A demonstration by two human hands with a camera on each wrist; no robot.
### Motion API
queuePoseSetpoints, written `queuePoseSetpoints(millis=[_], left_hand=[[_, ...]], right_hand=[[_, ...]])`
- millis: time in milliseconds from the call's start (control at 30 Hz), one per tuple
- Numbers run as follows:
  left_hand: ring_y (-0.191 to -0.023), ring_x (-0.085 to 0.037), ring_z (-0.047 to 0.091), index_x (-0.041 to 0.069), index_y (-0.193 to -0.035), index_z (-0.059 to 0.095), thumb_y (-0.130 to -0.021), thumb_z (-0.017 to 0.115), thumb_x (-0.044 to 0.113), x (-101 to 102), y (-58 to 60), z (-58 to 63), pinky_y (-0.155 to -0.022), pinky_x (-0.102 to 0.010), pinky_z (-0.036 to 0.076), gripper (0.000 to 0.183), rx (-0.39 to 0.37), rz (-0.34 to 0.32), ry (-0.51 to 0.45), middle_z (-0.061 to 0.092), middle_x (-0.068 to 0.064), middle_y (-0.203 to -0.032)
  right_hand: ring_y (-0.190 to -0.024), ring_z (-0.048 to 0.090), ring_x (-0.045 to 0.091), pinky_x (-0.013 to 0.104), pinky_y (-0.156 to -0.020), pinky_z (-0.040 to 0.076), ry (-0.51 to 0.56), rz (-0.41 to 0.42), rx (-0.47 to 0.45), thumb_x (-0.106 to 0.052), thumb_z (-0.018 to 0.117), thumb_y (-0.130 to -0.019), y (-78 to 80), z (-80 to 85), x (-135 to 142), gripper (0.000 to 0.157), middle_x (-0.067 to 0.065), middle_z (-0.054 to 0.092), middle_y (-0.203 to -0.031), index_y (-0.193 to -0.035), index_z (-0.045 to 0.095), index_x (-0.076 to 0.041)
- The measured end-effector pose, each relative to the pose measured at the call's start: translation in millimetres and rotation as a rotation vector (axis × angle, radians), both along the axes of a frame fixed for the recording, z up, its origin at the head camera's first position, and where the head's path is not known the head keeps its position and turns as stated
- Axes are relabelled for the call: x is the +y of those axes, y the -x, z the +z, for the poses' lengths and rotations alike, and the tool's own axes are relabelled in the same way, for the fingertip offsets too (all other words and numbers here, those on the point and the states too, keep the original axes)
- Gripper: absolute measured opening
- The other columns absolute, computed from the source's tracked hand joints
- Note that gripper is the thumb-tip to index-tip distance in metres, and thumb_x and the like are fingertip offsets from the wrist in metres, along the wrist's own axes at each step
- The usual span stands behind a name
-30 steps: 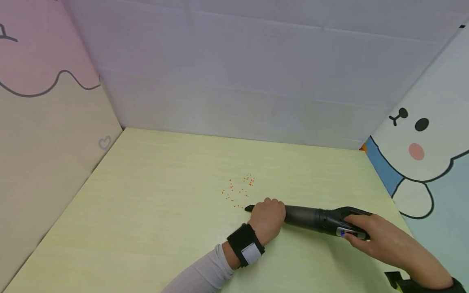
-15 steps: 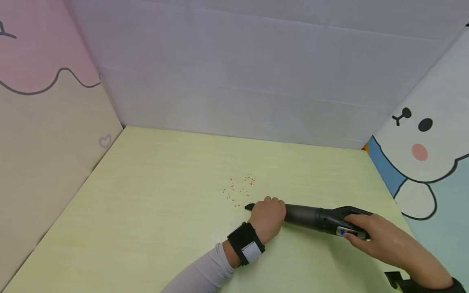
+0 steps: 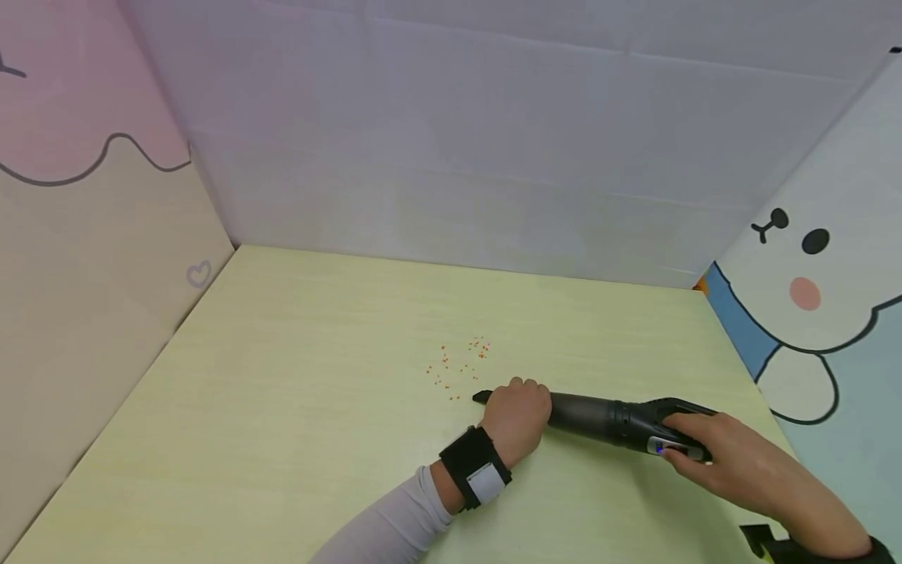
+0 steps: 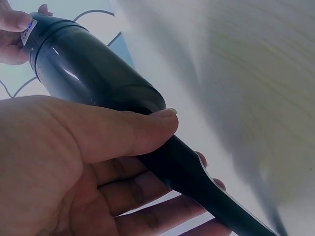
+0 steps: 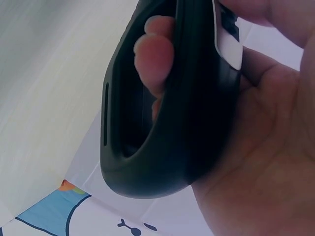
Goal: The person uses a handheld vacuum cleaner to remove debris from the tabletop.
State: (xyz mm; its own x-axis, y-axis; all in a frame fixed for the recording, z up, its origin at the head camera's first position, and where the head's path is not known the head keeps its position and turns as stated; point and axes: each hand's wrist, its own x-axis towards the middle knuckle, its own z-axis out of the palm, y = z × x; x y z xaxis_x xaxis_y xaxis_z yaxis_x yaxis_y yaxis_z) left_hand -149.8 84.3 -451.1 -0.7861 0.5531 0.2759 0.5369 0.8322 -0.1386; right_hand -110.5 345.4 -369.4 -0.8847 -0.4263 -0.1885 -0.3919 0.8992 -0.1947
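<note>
A black handheld vacuum cleaner [image 3: 588, 417] lies across the right half of the view, its narrow nozzle [image 3: 482, 397] pointing left. My left hand [image 3: 517, 421] grips it at the front, where the nozzle joins the body; the left wrist view shows the thumb [image 4: 133, 130] on one side and the fingers behind. My right hand [image 3: 740, 458] holds the looped handle [image 5: 162, 162] at the rear, with fingertips [image 5: 153, 61] through the opening. A small blue light shows near the right thumb. Scattered orange-red crumbs [image 3: 481, 354] lie just beyond and left of the nozzle tip.
The pale yellow table [image 3: 296, 376] is bounded by a white back wall [image 3: 451, 157] and a pink-and-beige left panel [image 3: 92, 258]. A cartoon-printed panel [image 3: 846, 376] stands along the right edge.
Hands and vacuum cleaner stay nearly in place; the nozzle tip has shifted very slightly up and right. Fewer crumbs show close to the tip than one second ago.
</note>
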Motion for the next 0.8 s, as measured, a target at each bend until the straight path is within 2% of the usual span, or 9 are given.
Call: queuePoseSetpoints(millis=[233,433,800], left_hand=[[-0.057,-0.01,0.049,0.017,-0.072,0.062,-0.082,0.065,0.024,1.9,3.0,-2.4,-0.041,-0.022,0.042,0.012,0.024,0.001,0.0,0.055,0.004,-0.064],[-0.056,-0.01,0.049,0.018,-0.069,0.061,-0.081,0.066,0.024,2.6,2.9,-4.4,-0.039,-0.021,0.041,0.014,0.055,0.007,-0.014,0.055,0.005,-0.062],[-0.056,-0.01,0.049,0.017,-0.071,0.062,-0.081,0.065,0.024,3.6,4.4,-1.7,-0.04,-0.022,0.042,0.013,0.041,0.022,-0.008,0.055,0.004,-0.063]], right_hand=[[-0.064,0.043,0.0,0.027,-0.055,0.04,0.014,0.013,0.013,-0.036,0.066,-0.082,0.5,-0.5,1.8,0.028,-0.014,0.055,-0.079,-0.102,0.061,-0.016],[-0.064,0.043,0.001,0.027,-0.055,0.04,0.023,-0.014,-0.015,-0.037,0.065,-0.083,-0.4,-1.2,0.9,0.031,-0.013,0.055,-0.079,-0.103,0.061,-0.015],[-0.062,0.042,-0.001,0.026,-0.054,0.04,0.032,0.017,0.023,-0.035,0.065,-0.083,1.4,-1.9,1.3,0.028,-0.015,0.054,-0.076,-0.102,0.061,-0.015]])
